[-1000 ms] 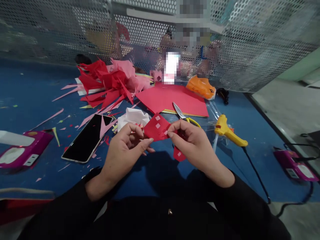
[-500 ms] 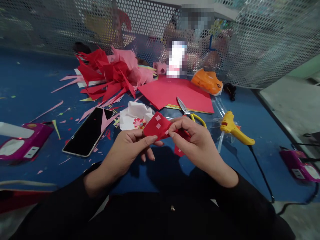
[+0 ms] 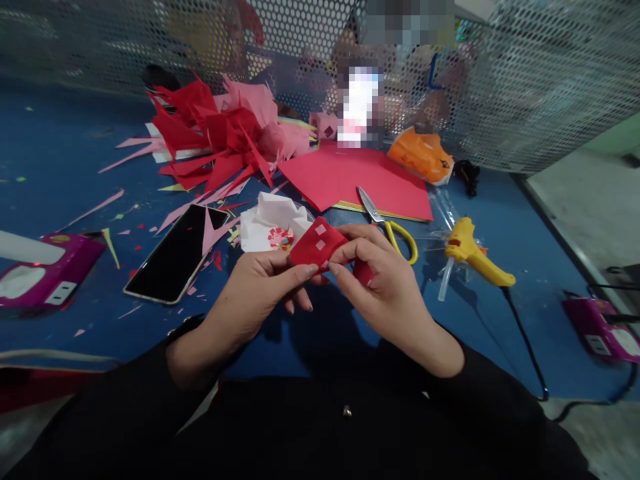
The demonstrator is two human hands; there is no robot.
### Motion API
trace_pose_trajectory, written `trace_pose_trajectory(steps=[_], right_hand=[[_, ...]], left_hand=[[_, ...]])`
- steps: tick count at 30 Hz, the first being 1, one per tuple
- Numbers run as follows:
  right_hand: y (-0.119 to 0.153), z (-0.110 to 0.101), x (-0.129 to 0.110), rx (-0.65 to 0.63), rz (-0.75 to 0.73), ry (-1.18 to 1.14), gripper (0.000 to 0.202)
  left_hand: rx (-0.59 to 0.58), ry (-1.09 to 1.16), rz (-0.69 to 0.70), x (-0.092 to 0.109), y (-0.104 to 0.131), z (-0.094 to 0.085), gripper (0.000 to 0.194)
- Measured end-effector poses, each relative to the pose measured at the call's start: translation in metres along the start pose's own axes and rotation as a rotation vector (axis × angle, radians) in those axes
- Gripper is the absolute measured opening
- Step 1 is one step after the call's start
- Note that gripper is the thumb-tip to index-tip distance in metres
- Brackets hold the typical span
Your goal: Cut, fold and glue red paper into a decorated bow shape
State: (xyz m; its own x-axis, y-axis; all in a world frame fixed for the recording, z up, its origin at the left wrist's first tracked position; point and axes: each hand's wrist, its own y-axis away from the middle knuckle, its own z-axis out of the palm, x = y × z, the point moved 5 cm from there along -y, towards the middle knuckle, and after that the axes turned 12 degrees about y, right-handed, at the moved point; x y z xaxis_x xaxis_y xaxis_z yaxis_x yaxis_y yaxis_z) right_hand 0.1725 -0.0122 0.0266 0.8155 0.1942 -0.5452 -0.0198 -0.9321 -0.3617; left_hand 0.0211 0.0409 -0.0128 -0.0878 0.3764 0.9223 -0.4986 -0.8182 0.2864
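Observation:
Between my two hands is a red paper piece (image 3: 311, 248) with small pink paper squares on its face. My left hand (image 3: 260, 283) pinches its left and lower edge between thumb and fingers. The fingers of my right hand (image 3: 375, 273) close on its right side, the thumb and fingertip at a small pink square (image 3: 325, 265) near the lower corner. More red paper shows under the right palm; its shape is mostly hidden. Just behind the hands lies a crumpled white paper (image 3: 273, 220) holding tiny red, pink and yellow paper bits (image 3: 281, 238).
Yellow-handled scissors (image 3: 403, 240) lie against red paper sheets (image 3: 345, 173). At right are a yellow glue gun (image 3: 475, 253) with its cord and a purple power strip (image 3: 595, 330). A phone (image 3: 175, 257), paper scraps (image 3: 220, 130) and another purple strip (image 3: 65, 273) lie left. A perforated metal panel (image 3: 295, 33) stands behind.
The right thumb and fingertips have shifted slightly left, toward the lower corner of the red paper. The view has tilted a little; both hands still grip the piece.

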Motion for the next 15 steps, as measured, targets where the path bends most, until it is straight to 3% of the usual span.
trace_pose_trajectory(steps=[15], right_hand=[[0.0024,0.0027,0.0000,0.047,0.043,-0.061,0.006]], left_hand=[[0.007,-0.093,0.046,0.0044,0.0028,0.0013,0.016]])
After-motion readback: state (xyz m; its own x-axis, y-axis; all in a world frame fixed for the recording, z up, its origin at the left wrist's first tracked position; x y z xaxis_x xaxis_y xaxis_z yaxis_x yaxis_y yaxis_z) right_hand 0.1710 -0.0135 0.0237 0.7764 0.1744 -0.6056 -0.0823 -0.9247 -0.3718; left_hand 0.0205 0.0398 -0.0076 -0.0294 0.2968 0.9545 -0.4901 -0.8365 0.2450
